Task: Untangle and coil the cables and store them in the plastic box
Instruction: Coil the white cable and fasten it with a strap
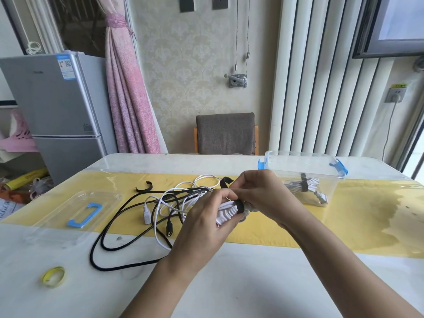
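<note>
My left hand [206, 216] grips a coiled white cable bundle [226, 212] above the table's middle. A black strap [239, 205] wraps round the bundle, and my right hand [261, 193] pinches that strap at its top. Left of my hands lies a tangle of black and white cables [160, 207]. The clear plastic box [302, 173] with blue clips stands at the right and holds one strapped grey-white coil [305, 188]. Another small white cable loop [206, 181] lies behind the tangle.
The box's clear lid [78, 214] with a blue handle lies at the left. A loose black strap [144, 188] rests near the tangle. A yellow tape roll [53, 276] sits at the front left. A chair [226, 133] stands behind the table.
</note>
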